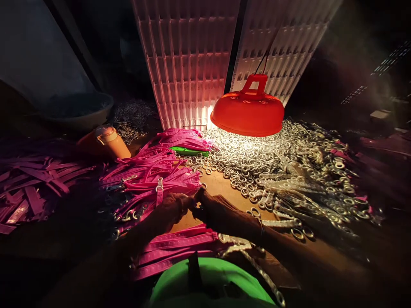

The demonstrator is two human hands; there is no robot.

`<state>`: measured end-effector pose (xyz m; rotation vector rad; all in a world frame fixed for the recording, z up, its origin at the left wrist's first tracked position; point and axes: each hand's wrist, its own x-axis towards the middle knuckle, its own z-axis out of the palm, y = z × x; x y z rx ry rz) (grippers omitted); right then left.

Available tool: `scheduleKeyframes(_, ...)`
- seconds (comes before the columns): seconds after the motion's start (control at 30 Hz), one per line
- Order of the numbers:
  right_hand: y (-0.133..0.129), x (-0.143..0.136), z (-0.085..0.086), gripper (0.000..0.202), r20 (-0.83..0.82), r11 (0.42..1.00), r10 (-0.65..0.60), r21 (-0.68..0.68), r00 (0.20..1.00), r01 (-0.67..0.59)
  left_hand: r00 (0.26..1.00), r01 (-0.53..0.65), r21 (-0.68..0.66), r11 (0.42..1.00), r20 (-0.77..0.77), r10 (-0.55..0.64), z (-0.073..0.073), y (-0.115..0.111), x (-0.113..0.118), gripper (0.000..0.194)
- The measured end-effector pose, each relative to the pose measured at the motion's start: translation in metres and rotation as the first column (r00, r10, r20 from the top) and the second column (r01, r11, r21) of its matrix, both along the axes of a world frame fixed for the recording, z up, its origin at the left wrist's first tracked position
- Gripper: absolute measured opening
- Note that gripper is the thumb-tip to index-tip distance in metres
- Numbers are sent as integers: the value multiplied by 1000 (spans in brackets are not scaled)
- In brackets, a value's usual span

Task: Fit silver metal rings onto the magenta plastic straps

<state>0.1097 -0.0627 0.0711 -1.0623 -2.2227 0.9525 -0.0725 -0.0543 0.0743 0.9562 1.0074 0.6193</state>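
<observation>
My left hand (175,206) and my right hand (212,207) meet over the wooden tabletop, fingertips pinched together. What they hold between them is too small and dark to make out. A metal ring (204,185) shows just beyond my right fingers; whether they touch it I cannot tell. Just behind my left hand lies a pink strap (159,197) with a metal fitting at its end. Pink straps (180,179) are heaped beyond that hand, some with metal clips. Below my wrists, more pink straps (183,244) lie side by side, joined to pale braided or chain-like lengths (236,241).
A red lamp shade (248,111) hangs low over a large heap of metal rings (250,149). Chain-like pieces (298,192) spread to the right. An orange flask (112,143), a basin (80,113) and loose pink strips (38,188) are left. Ribbed panels (192,64) stand behind.
</observation>
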Motion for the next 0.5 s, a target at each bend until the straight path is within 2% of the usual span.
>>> scheduleKeyframes(0.07,-23,2,-1,12,18,1000,-12,10,1000,12,992,111,-24,994,-55,-112,3,-9,-6,39)
scheduleKeyframes(0.13,-45,5,-8,17,56,1000,-25,13,998,24,972,207,-39,978,-101,-210,0,-21,-9,39)
scheduleKeyframes(0.27,-77,13,-20,33,153,997,60,-50,986,-53,941,339,-5,941,-22,-339,-8,-47,-8,48)
scheduleKeyframes(0.37,-87,15,-18,31,147,985,88,-159,985,-64,946,321,-78,944,68,-316,-8,-63,-4,52)
scheduleKeyframes(0.5,-89,10,-18,21,50,956,13,-293,999,2,960,258,-195,946,164,-228,-8,-78,-1,50)
